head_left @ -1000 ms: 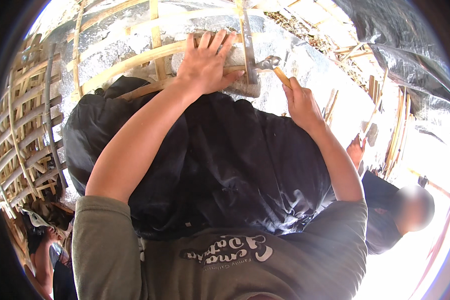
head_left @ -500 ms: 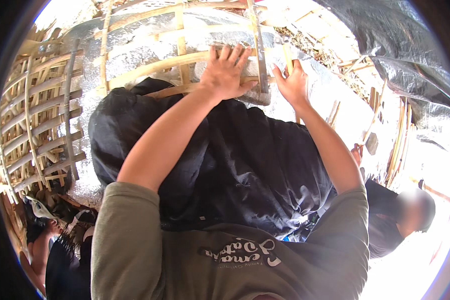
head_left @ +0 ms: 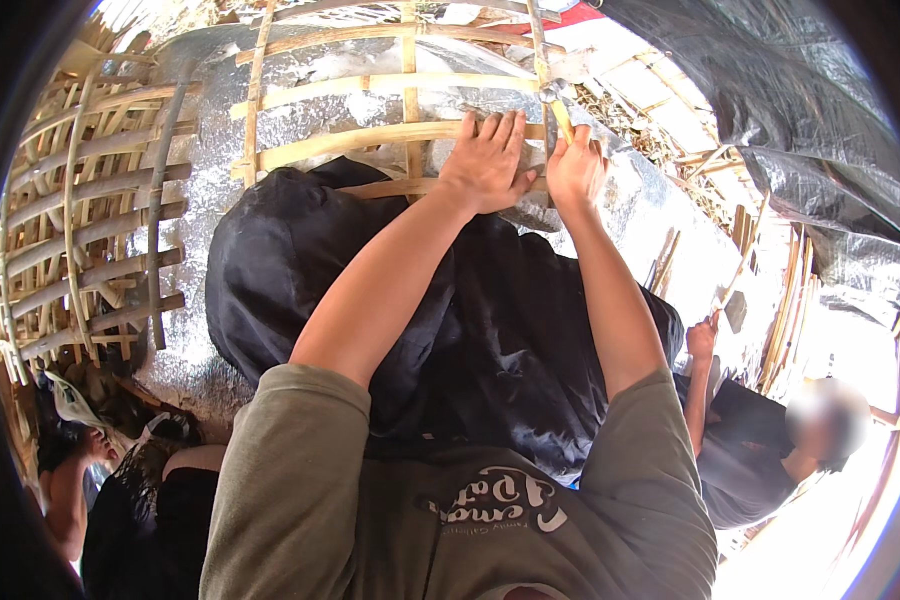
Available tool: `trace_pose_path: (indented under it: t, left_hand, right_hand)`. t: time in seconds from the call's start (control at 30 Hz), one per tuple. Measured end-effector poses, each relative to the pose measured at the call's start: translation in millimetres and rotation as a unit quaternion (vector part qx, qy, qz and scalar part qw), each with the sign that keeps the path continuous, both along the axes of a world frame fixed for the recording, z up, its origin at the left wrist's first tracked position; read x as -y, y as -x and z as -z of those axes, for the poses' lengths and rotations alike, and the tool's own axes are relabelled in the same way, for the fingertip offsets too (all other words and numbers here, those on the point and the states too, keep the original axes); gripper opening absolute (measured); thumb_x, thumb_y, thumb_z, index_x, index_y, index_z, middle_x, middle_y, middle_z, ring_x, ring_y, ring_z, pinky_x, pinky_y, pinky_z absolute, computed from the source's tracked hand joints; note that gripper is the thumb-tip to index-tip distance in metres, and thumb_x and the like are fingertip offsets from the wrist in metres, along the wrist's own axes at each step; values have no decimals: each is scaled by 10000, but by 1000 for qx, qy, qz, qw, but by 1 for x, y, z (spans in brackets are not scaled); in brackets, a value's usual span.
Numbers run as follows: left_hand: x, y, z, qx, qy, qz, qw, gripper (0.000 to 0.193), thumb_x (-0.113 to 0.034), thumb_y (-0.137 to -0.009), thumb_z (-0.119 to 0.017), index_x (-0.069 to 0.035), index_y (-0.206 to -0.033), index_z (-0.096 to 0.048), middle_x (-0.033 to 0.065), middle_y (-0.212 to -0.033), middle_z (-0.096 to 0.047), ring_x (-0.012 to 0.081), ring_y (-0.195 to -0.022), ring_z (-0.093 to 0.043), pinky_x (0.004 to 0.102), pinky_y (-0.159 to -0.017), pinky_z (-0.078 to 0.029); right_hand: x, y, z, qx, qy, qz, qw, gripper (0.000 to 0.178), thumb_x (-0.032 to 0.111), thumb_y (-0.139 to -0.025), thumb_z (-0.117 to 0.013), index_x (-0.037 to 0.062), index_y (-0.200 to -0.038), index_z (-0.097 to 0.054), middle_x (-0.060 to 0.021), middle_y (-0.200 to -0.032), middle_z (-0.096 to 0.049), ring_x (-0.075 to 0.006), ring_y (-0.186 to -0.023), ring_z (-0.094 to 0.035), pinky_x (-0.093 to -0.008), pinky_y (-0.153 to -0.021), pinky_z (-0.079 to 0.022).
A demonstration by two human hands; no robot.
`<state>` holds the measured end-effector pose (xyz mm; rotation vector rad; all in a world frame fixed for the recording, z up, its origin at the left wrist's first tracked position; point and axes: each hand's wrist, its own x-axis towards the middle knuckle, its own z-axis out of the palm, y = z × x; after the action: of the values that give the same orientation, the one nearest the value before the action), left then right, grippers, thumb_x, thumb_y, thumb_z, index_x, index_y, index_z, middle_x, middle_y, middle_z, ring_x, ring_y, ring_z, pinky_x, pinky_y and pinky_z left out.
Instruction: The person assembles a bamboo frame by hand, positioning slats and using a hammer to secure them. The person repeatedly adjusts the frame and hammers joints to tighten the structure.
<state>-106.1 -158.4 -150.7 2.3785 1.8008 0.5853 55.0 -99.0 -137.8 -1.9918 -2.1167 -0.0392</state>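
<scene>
A lattice panel of split bamboo slats (head_left: 315, 145) lies before me over a pale, shiny surface. My left hand (head_left: 488, 165) rests on its nearer slats beside the right-hand upright strip, fingers stretched out and holding nothing. My right hand (head_left: 576, 168) is closed round the yellow handle of a hammer (head_left: 564, 122). The hammer's metal head is at the upright strip, just beyond my left fingertips; whether it touches cannot be made out. Black cloth (head_left: 510, 310) spreads over my lap below both hands, partly under the panel's near edge.
Another woven bamboo panel (head_left: 100, 200) stands at the left. A co-worker (head_left: 745, 460) sits at the right, one hand raised on a tool with a dark head. Part of another person (head_left: 67, 490) shows at lower left. Dark plastic sheeting (head_left: 770, 90) hangs at upper right.
My right hand has moved left with the hammer, bringing its head to the upright strip. My left hand stays on the slats. The co-worker's arm at right has risen. The whole view has shifted slightly.
</scene>
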Motion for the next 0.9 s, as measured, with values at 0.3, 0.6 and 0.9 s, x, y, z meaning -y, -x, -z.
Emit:
trace_pose_path:
  t: [0.3,0.6,0.9]
  left_hand:
    - [-1,-2,6,81,-73,-4,994,572,-307,-995,-490,30,-1448,-399,205,-1463,-458,341,-1383,-413,582,-1165,-271]
    - [-34,59,-68,-105,58,-113,986,471,-197,-935,-515,-23,-1370,-478,171,-1411,-496,304,-1361,-445,572,-1178,-308]
    - [-33,120,-32,-183,135,-242,943,670,-553,-1021,-379,10,-1364,-500,199,-1409,-497,382,-1337,-462,683,-1088,-302]
  right_hand:
    - [2,5,4,50,-3,-7,999,225,256,-969,-582,63,-1079,-545,-126,-1001,-711,-307,-1039,-641,-495,-891,-463]
    - [5,3,12,13,-44,-28,999,196,249,-952,-593,72,-1018,-543,-134,-997,-709,-318,-1035,-646,-499,-863,-478]
    - [5,4,13,6,-42,-7,999,225,281,-961,-588,71,-1037,-559,-135,-1004,-703,-307,-1042,-640,-492,-874,-476]
